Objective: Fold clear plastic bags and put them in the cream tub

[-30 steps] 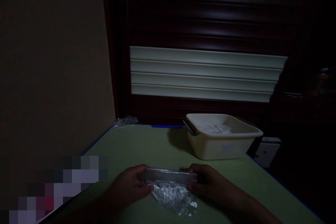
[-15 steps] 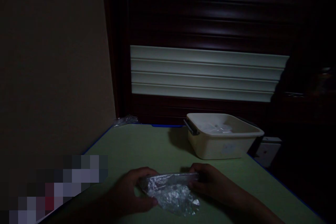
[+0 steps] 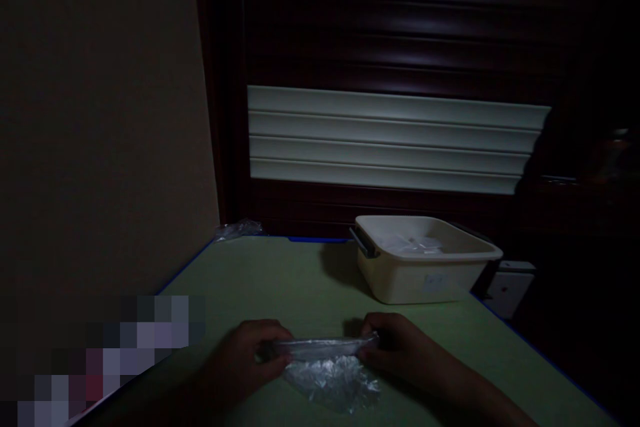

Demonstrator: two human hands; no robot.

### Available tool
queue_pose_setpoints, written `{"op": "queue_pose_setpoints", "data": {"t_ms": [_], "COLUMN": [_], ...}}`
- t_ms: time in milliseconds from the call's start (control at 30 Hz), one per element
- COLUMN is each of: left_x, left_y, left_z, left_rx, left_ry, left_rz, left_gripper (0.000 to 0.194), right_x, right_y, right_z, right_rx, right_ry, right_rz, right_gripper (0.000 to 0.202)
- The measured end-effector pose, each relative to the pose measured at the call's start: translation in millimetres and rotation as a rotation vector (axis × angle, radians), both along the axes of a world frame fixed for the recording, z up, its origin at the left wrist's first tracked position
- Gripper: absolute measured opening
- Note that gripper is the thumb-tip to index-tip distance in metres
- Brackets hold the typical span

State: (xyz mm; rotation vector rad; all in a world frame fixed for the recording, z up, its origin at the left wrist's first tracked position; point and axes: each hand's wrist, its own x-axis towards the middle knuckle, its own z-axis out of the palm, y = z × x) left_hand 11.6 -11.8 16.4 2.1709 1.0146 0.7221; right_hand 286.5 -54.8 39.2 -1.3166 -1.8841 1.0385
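Between my hands stretches a crinkled clear plastic bag [image 3: 330, 377], its upper part folded into a flat strip that runs from hand to hand. The loose lower part hangs toward me, low over the green tabletop [image 3: 260, 280]. My left hand [image 3: 257, 353] pinches the strip's left end between thumb and fingers. At the right end, my right hand [image 3: 387, 343] grips it with thumb and bent fingers. Dim light hides whether anything lies inside the plastic.
A cream plastic bin [image 3: 425, 277] with dark handles stands at the table's back right, holding clear plastic pieces. Another crumpled clear plastic piece [image 3: 240, 229] lies at the far left corner. A white box [image 3: 510, 290] is beyond the right edge. A wall [image 3: 110, 120] borders the left side.
My left thumb has moved up and closed onto the plastic bag's left end. The upper strip now looks flatter and narrower. My right hand has barely moved.
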Motion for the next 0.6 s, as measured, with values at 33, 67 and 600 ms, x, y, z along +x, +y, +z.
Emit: {"op": "queue_pose_setpoints", "data": {"t_ms": [33, 67, 600], "left_x": [-0.3, -0.7, 0.3], "left_y": [-0.4, -0.5, -14.5], "left_z": [-0.3, -0.9, 7.1], "left_rx": [0.042, 0.089, 0.649], "left_ry": [0.007, 0.013, 0.236], "left_rz": [-0.037, -0.073, -0.303], "left_gripper": [0.018, 0.017, 0.023], "right_x": [-0.8, -1.6, -13.7], "right_y": [-0.5, -0.8, -28.1], "right_z": [1.3, 2.4, 21.8], "right_rx": [0.005, 0.010, 0.532], "right_ry": [-0.025, -0.041, -0.369], "right_rz": [-0.006, -0.008, 0.092], "right_gripper": [0.012, 0.010, 0.052]}}
